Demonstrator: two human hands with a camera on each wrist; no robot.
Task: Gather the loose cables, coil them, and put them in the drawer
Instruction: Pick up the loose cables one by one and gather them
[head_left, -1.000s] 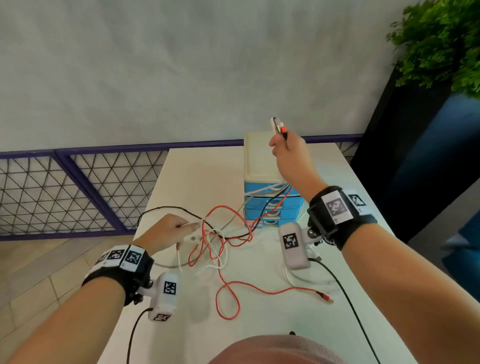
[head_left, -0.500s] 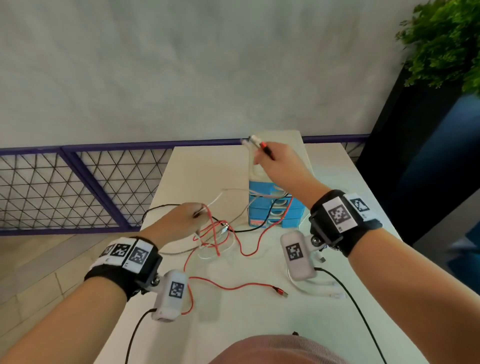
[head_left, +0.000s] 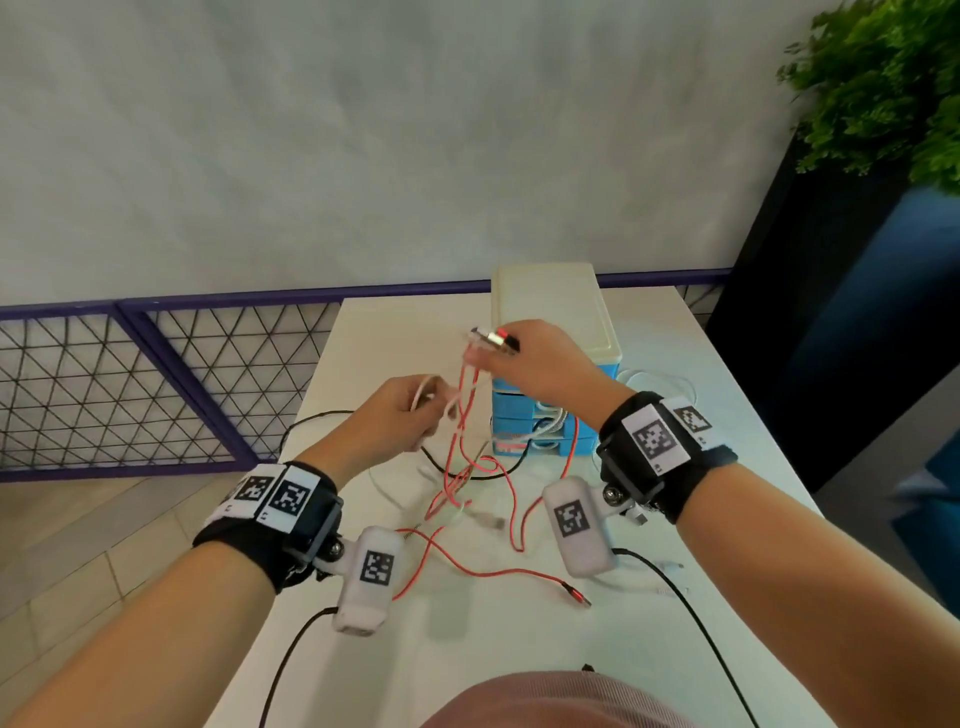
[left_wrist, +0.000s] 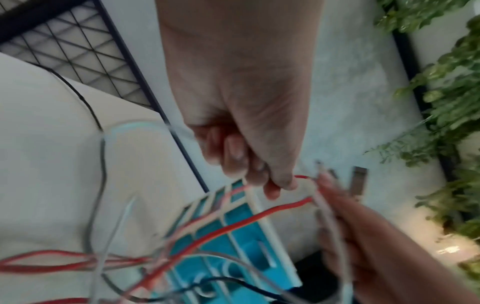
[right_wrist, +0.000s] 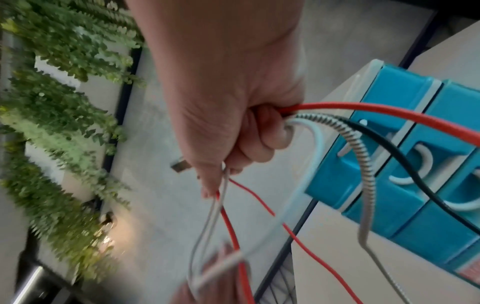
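A tangle of red (head_left: 498, 571), white and black (head_left: 322, 415) cables lies on the white table (head_left: 675, 519) in front of a small drawer unit (head_left: 550, 312) with blue drawers. My right hand (head_left: 498, 353) is raised before the unit and grips a bundle of cable ends, the plugs sticking out past its fingers. In the right wrist view, red (right_wrist: 363, 107), braided (right_wrist: 355, 144) and white strands run out of its fist. My left hand (head_left: 431, 410), just below and to the left, pinches white and red strands (left_wrist: 285, 207) in curled fingers.
A loose red plug (head_left: 576, 597) lies near the table's front. More white cable (head_left: 654, 374) sits right of the drawer unit. A purple mesh fence (head_left: 156, 374) runs behind and left of the table. A dark planter with green leaves (head_left: 883, 78) stands at the right.
My right hand has come down and leftward with the cable ends. My left hand has risen off the table with strands to just below it, and the red cable has slid across the table.
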